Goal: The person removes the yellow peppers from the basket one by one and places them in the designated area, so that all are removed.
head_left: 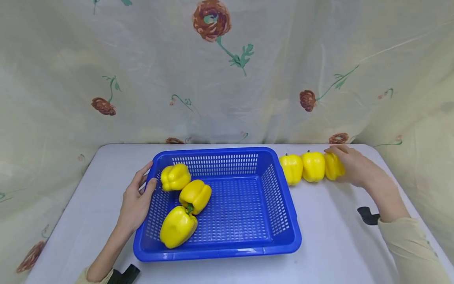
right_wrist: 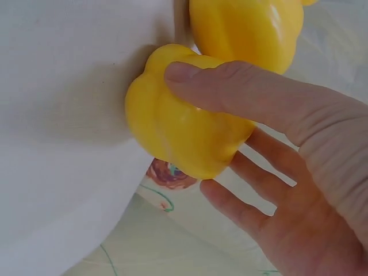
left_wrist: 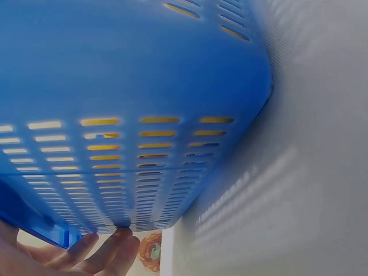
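Observation:
My left hand (head_left: 136,201) holds the left rim of a blue plastic basket (head_left: 216,254), thumb at the rim and fingers on the outside. From below, the left wrist view shows those fingers (left_wrist: 109,253) against the slotted wall. Three yellow bell peppers (head_left: 178,227) lie in the basket's left part. To the right of the basket, my right hand (head_left: 358,167) grips a yellow bell pepper (head_left: 334,166) at the end of a row. In the right wrist view, the thumb lies across this pepper (right_wrist: 172,126), with the other fingers around its far side.
Two more yellow bell peppers, a middle one (head_left: 313,166) and one beside the basket (head_left: 291,169), stand in the row on the white table (head_left: 333,236). A flower-patterned cloth (head_left: 149,79) hangs behind the table and along its sides.

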Tool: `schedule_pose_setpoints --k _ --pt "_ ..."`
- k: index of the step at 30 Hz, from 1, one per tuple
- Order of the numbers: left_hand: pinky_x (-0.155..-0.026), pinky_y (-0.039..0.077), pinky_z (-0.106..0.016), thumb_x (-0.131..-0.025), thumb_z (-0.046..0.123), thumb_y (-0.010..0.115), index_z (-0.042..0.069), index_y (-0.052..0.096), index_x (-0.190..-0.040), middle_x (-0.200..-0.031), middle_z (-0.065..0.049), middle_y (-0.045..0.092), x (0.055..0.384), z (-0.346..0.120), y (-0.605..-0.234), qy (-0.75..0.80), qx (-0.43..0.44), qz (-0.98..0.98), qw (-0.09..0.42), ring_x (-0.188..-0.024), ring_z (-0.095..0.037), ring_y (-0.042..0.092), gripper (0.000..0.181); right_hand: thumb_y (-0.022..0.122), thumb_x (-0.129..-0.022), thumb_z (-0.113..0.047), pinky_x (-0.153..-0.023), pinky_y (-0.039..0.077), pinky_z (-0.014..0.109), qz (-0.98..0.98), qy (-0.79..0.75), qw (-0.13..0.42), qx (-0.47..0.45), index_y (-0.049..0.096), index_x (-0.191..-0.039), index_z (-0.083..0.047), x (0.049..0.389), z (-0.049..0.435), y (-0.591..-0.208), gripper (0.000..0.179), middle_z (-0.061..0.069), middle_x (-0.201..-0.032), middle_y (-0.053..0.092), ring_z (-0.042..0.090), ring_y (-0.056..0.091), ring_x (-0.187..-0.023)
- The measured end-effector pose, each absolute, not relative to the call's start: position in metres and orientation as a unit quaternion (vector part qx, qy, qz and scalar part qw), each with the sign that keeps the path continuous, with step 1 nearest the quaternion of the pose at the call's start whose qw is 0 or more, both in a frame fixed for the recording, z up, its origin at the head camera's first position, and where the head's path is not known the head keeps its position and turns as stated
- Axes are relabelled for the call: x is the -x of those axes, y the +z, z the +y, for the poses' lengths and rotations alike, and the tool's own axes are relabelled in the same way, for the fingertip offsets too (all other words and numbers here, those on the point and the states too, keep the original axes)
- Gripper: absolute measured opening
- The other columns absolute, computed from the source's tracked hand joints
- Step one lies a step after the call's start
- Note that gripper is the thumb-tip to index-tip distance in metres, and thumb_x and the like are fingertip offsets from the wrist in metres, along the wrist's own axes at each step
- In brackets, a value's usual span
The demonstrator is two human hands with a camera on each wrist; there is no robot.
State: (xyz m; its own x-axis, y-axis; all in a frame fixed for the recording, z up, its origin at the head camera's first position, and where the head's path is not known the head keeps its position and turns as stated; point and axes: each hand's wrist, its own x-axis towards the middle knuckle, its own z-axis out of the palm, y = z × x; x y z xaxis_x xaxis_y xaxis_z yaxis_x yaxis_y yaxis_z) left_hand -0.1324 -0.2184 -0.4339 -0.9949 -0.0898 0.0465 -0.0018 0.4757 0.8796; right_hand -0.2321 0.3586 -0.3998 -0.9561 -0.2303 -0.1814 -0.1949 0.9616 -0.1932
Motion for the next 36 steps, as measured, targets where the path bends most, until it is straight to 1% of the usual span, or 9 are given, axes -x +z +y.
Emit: schedule_pose_setpoints --k 8,16,22,28,30,36 --pt "-0.105 0.057 -0.053 -0.117 0.026 0.044 0.016 0.032 -0.17 -0.169 -0.027 0.043 0.132 -0.218 -0.434 -0.512 -0.025 -0.857 0.045 -0.145 -0.05 0.057 0.056 0.089 -0.081 0.003 -0.117 0.036 0.082 0.985 -0.085 0.079 0.127 0.05 -0.154 0.001 0.232 0.36 -0.406 0.083 0.037 -0.162 0.036 0.063 0.037 -0.144" --pt "-0.105 0.057 -0.053 -0.117 0.025 0.044 0.017 0.031 -0.17 -0.169 -0.026 0.042 0.132 -0.218 -0.434 -0.513 -0.026 -0.857 0.043 -0.146 -0.05 0.056 0.056 0.086 -0.079 0.009 -0.113 0.037 0.083 0.985 -0.091 0.094 0.11 0.049 -0.156 -0.004 0.228 0.363 -0.41 0.087 0.036 -0.167 0.027 0.063 0.031 -0.146" --pt "-0.106 0.057 -0.054 -0.117 0.025 0.044 0.017 0.032 -0.17 -0.169 -0.026 0.043 0.132 -0.218 -0.434 -0.511 -0.027 -0.858 0.044 -0.146 -0.05 0.056 0.056 0.088 -0.078 0.008 -0.11 0.039 0.084 0.986 -0.088 0.097 0.105 0.048 -0.157 -0.009 0.226 0.363 -0.409 0.09 0.036 -0.169 0.023 0.064 0.028 -0.147" --pt "-0.107 0.056 -0.055 -0.117 0.025 0.045 0.017 0.032 -0.17 -0.168 -0.026 0.043 0.133 -0.218 -0.434 -0.512 -0.028 -0.857 0.045 -0.146 -0.05 0.056 0.055 0.089 -0.079 0.004 -0.112 0.04 0.082 0.986 -0.075 0.071 0.129 0.047 -0.158 -0.01 0.22 0.352 -0.398 0.091 0.033 -0.17 0.026 0.062 0.029 -0.15" --pt "-0.108 0.056 -0.055 -0.117 0.025 0.044 0.017 0.032 -0.17 -0.169 -0.026 0.043 0.133 -0.217 -0.434 -0.513 -0.028 -0.857 0.044 -0.146 -0.05 0.056 0.055 0.09 -0.081 0.003 -0.113 0.039 0.082 0.985 -0.077 0.061 0.139 0.046 -0.159 -0.011 0.218 0.345 -0.391 0.091 0.032 -0.17 0.028 0.061 0.031 -0.15" --pt "-0.107 0.057 -0.054 -0.117 0.024 0.044 0.017 0.032 -0.17 -0.169 -0.026 0.043 0.132 -0.217 -0.434 -0.514 -0.03 -0.856 0.043 -0.146 -0.05 0.057 0.055 0.088 -0.087 -0.004 -0.112 0.046 0.078 0.981 -0.092 0.046 0.166 0.042 -0.164 -0.017 0.21 0.308 -0.365 0.091 0.029 -0.172 0.029 0.059 0.038 -0.15"
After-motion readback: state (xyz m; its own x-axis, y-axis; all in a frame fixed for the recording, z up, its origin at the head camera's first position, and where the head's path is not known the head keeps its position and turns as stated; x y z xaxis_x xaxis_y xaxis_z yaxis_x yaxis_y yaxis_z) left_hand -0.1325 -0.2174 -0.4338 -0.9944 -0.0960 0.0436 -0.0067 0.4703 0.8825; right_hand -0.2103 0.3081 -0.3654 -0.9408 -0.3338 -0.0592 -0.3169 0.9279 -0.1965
